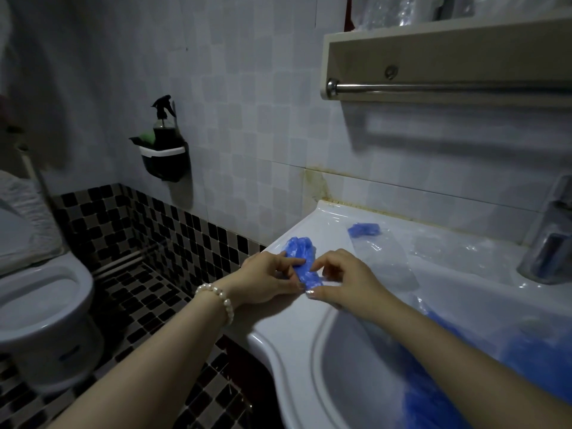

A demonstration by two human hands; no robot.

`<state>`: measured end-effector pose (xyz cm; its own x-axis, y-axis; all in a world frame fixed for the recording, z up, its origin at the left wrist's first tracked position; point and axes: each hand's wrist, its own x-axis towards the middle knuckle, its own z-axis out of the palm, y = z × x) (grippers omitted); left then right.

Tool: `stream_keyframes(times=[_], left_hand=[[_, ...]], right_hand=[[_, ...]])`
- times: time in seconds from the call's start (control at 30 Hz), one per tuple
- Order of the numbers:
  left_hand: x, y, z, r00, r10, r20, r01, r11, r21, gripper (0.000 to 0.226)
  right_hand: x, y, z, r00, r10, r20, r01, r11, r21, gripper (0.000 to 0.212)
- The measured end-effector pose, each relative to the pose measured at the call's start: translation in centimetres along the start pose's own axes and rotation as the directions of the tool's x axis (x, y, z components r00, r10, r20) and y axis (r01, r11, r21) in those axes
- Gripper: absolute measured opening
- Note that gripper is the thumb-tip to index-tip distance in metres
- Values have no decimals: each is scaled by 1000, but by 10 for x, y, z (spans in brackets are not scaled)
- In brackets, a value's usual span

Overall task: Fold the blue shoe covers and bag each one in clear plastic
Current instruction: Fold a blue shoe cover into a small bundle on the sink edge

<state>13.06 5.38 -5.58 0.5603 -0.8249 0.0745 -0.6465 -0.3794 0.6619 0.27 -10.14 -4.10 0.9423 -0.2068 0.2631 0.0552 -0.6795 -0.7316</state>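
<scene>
Fingers of both hands pinched one blue shoe cover (301, 263) on the near-left rim of the white sink (278, 332). The left hand (269, 280), with a pearl bracelet (216, 297) at its wrist, gripped the cover's left side, its forefinger laid across the blue film. The right hand (343, 278) nipped the cover's near end between curled fingers and thumb, right beside the left. The cover looked crumpled and thin, a bright blue strip lying along the rim, its far end bunched into soft folds and its near end narrowed under the fingertips. Farther right on the sink's ledge lay a flat clear plastic bag (383, 258), with a second small blue shoe cover (364, 229) bunched at its far end. More crinkled clear plastic (448, 252) lay to the right of that, near the metal tap (551, 239). A heap of loose blue covers (532, 348) filled the near-right part of the basin, partly hidden behind the right forearm. On the left stood a toilet (46, 305), and a spray bottle (164, 125) sat in a wall holder.
</scene>
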Motion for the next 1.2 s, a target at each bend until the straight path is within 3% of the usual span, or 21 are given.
stream_keyframes(times=[0.13,0.23,0.3,0.37,0.47,0.53,0.6,0.7,0.77,0.83,0.87,0.97,1.07,1.13,1.2], left_hand=[[1,0,-1,1000,-26,2,26,999,-27,15],[0,3,1,999,-23,-22,23,1000,-13,21],[1,0,3,997,-9,-74,6,999,-45,29],[2,-4,6,994,5,-112,-15,996,-85,33],[2,-5,8,991,11,-132,-21,997,-71,27],[2,-3,7,991,8,-135,-16,998,-63,15],[2,-3,6,993,-3,-122,-7,996,-88,19],[1,0,5,992,-51,-115,38,992,-118,19],[-1,4,4,992,-65,-108,53,992,-115,16],[-1,6,4,993,-62,-104,49,991,-125,12],[-1,6,5,992,-56,-113,40,990,-133,5],[0,3,8,985,-12,-170,-16,987,-161,20],[0,2,11,982,14,-190,-30,996,-83,23],[-1,2,11,980,17,-197,-32,997,-77,26],[-1,2,11,981,9,-193,-24,997,-73,26]], right_hand=[[-1,10,-2,997,-74,20,73,997,24,15],[6,6,3,993,-115,38,121,951,-285,7],[10,-1,5,997,-30,68,57,896,-441,18],[16,-7,6,992,107,62,-65,879,-472,28],[22,-9,13,988,152,24,-114,827,-550,25],[18,-6,14,996,89,-15,-85,868,-490,26],[11,1,11,999,8,-50,-19,976,-216,25],[2,9,1,998,-58,19,57,997,48,24],[3,11,2,998,-65,19,66,998,-22,20],[8,8,5,998,-68,13,69,974,-217,18],[10,4,7,999,-43,25,48,947,-318,19],[18,-7,9,994,104,36,-76,882,-465,34],[25,-14,11,981,195,21,-152,823,-548,28],[26,-14,15,983,185,-6,-158,820,-551,21],[22,-7,16,992,117,-55,-129,928,-350,18]])
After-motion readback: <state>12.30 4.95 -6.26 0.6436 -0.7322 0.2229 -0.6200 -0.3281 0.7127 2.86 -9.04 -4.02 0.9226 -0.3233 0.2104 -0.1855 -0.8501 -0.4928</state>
